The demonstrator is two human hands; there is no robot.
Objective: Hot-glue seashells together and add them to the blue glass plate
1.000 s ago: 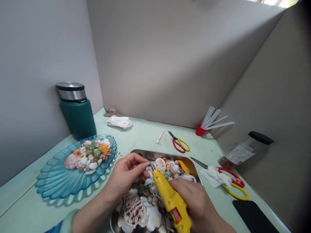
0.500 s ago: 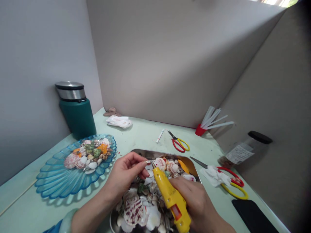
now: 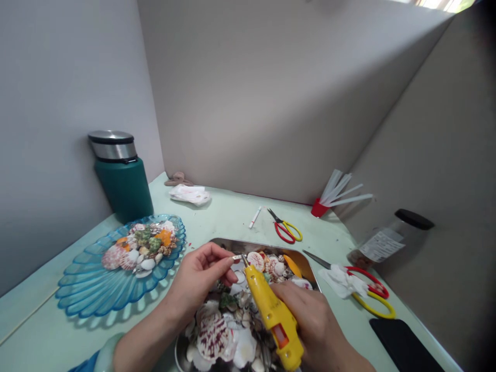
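My left hand (image 3: 199, 279) pinches a small pale shell (image 3: 236, 257) between thumb and fingertips, above a metal tray (image 3: 310, 271) heaped with seashells (image 3: 217, 336). In my right hand (image 3: 310, 325) I grip a yellow glue gun (image 3: 271, 312). Its metal nozzle points up and left, and its tip touches the small shell. Both hands hover over the near half of the tray.
A blue shell-shaped glass plate (image 3: 93, 289) with glued shells sits at left, a green flask (image 3: 122, 178) behind it. Scissors (image 3: 284, 230), a marker (image 3: 255, 217), glue sticks in a red holder (image 3: 333, 199), a jar (image 3: 391, 237), more scissors on tissue (image 3: 360, 287) and a phone (image 3: 403, 343) lie right.
The glue gun has shifted slightly down and left, its nozzle now meeting the small shell in my left fingers. My left hand has hardly moved.
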